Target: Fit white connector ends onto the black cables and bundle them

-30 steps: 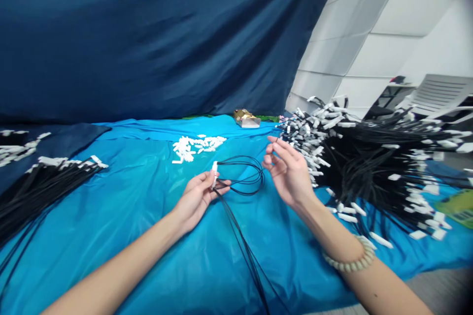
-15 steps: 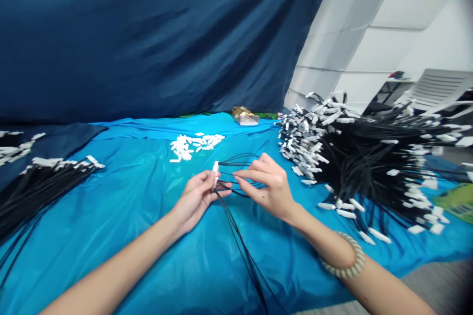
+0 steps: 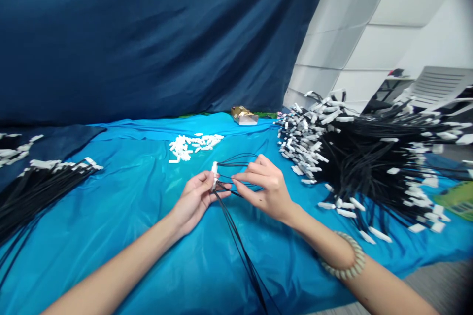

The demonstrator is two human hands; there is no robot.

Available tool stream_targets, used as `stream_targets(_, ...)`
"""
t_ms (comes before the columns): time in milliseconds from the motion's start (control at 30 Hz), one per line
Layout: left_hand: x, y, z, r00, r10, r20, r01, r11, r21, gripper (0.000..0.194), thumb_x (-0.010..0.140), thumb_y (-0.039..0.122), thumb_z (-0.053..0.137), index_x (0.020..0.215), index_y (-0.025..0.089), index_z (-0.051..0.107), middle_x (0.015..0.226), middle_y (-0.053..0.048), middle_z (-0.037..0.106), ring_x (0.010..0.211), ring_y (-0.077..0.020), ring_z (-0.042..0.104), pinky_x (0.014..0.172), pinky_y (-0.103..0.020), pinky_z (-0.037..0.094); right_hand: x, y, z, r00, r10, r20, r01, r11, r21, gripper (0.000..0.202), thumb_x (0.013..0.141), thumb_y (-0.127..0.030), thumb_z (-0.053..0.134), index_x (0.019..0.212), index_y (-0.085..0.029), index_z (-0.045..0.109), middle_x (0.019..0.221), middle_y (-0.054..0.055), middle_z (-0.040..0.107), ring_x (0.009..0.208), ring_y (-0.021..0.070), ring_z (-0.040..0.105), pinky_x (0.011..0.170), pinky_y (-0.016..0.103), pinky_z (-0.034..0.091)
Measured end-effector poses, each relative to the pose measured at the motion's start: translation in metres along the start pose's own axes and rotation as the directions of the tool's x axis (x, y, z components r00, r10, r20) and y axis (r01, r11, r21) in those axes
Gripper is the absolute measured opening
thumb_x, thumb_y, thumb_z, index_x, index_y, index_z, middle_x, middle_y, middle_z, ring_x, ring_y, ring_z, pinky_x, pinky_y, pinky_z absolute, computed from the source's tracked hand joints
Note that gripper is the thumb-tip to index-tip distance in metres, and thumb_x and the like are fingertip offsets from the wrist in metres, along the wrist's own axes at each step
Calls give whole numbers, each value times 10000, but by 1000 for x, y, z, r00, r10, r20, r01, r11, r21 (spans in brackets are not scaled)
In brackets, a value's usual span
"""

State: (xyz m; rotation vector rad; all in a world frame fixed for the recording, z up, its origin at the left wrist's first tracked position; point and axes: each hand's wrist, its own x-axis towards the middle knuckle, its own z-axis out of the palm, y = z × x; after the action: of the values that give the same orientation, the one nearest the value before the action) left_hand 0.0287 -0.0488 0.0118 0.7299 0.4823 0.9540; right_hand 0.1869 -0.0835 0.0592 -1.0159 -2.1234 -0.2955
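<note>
My left hand (image 3: 195, 203) pinches a white plastic connector (image 3: 214, 169) upright between thumb and fingers, over the middle of the blue sheet. Several thin black wires (image 3: 239, 243) run from it, some looping right toward my other hand and some trailing down to the near edge. Just right of the connector, the thumb and forefinger of my right hand (image 3: 266, 188) are closed on one black wire (image 3: 223, 176). That wire's end at the connector is too small to make out. A coiled bracelet (image 3: 349, 256) circles my right wrist.
Loose white connectors (image 3: 195, 145) lie ahead of my hands. A large heap of black wires with white ends (image 3: 354, 157) stands at the right, and a smaller bundle (image 3: 48, 192) lies at the left. Behind are a small gold box (image 3: 244, 116) and a dark blue curtain (image 3: 148, 44).
Almost nothing differs. My right fingertips have shifted very slightly left toward the connector, with the wire still pinched, and the whole view has moved a little.
</note>
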Motion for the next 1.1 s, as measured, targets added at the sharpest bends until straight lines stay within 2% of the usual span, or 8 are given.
stream_targets(533, -1, 0, 0, 1000, 4, 13, -5, 999, 39, 114, 723, 226, 577, 712, 120, 537, 692, -21, 594, 727, -165, 616, 700, -336, 516, -3, -1, 5, 996, 90, 12, -90, 995, 39, 141, 770, -209, 535, 694, -141, 633, 559, 12, 487, 596, 116, 337, 565, 262, 286)
stream_targets(1100, -1, -1, 0, 1000, 12, 13, -13, 997, 76, 130, 732, 248, 566, 727, 121, 538, 696, -27, 599, 727, -160, 613, 696, -324, 514, -4, -2, 8, 996, 86, 17, -86, 995, 48, 145, 786, -184, 513, 738, -138, 641, 571, 15, 505, 594, 114, 347, 567, 261, 291)
